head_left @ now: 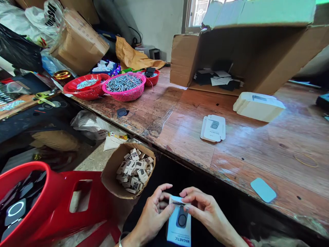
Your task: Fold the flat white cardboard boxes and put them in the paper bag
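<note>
Left hand and right hand pinch the white box, whose far end they partly hide.

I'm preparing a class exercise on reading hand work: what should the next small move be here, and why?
Probably, the right hand should press the far end of the white box closed while the left hand steadies it: both hands are gathered at that end, where a dark strip shows, though whether it is a gap is unclear.
</note>
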Tool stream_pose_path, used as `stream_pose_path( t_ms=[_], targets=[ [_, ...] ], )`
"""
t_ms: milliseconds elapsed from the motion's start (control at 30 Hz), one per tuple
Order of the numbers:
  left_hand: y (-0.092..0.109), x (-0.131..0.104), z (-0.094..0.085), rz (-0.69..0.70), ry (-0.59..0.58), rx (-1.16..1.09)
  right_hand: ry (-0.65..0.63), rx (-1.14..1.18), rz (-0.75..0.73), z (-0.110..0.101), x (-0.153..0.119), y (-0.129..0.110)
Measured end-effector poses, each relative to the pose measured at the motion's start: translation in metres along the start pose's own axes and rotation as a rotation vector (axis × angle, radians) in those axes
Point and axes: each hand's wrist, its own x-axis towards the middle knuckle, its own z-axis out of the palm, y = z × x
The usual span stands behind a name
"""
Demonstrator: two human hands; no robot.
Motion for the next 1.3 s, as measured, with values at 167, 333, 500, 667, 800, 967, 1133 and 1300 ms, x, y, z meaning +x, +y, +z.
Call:
stream_pose_path(
  t_ms=[167, 333, 500, 667, 800, 967, 1133, 1300],
  targets=[
    [0.004, -0.001, 0.001, -0.026, -0.015, 0.066, -0.020, -0.161, 0.037, 0.002, 0.001, -0.013],
    [0.008, -0.005, 0.004, -0.004, -0.034, 0.077, -0.014, -0.247, 0.119, 0.002, 0.011, -0.025],
    [0.008, -0.007, 0.003, 0.016, -0.040, 0.093, 0.031, -0.129, 0.241, 0.001, 0.019, -0.023],
    [0.006, -0.007, 0.004, 0.022, -0.054, 0.102, 0.054, -0.163, 0.264, 0.003, 0.020, -0.022],
    [0.004, -0.006, 0.005, 0.011, -0.013, 0.105, 0.042, -0.307, 0.134, 0.003, 0.015, -0.027],
    [0.006, -0.005, 0.005, 0.004, -0.025, 0.108, -0.089, -0.246, 0.074, -0.003, 0.006, -0.032],
    [0.010, -0.005, 0.003, 0.006, -0.067, 0.091, -0.028, 0.038, 0.165, -0.004, -0.004, -0.015],
    [0.004, -0.005, 0.000, 0.023, -0.110, 0.046, 0.047, 0.012, 0.087, 0.004, -0.013, -0.003]
  ],
)
